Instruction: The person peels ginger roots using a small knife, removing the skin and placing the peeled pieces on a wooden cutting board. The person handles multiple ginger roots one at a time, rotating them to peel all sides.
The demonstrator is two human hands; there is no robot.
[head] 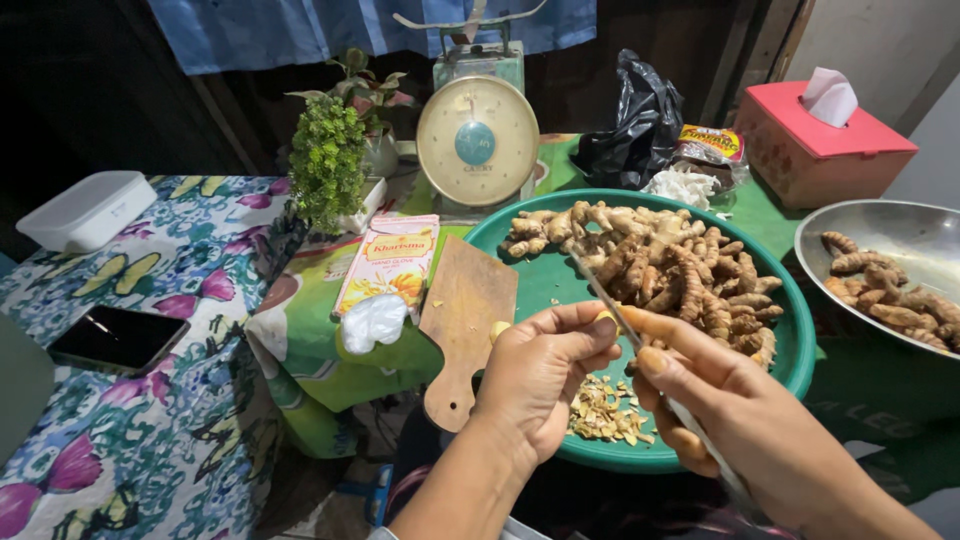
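My left hand (545, 375) is curled shut around a small yellow root piece (604, 318); only its tip shows between thumb and forefinger, the rest is hidden in the fist. My right hand (735, 420) is closed on a knife (610, 300), grip wrapped round the handle, thumb pressed near the blade. The thin blade runs up toward 11 o'clock from that hand and meets the root piece at the left fingertips.

Both hands sit over the near rim of a green round tray (790, 345). At 6 o'clock inside the tray, just below the hands: a pile of peelings (605, 412). At 12 o'clock from the hands: a heap of unpeeled turmeric roots (660, 265), filling the tray's far half.

At 9 o'clock from the tray, touching its edge: a wooden cutting board (462, 320), handle pointing down. Beyond it, a flat orange-and-pink packet (388, 262) with a white crumpled bag (372, 320) at its lower end.

At 12 o'clock behind the tray: a dial weighing scale (477, 140). At 1 o'clock: a black plastic bag (635, 125) and a red tissue box (820, 140). At 3 o'clock: a metal bowl (900, 235) holding more roots.

Far at 9 o'clock: a phone (118, 338) on floral cloth, a white lidded box (88, 208), and a small green plant (327, 160).
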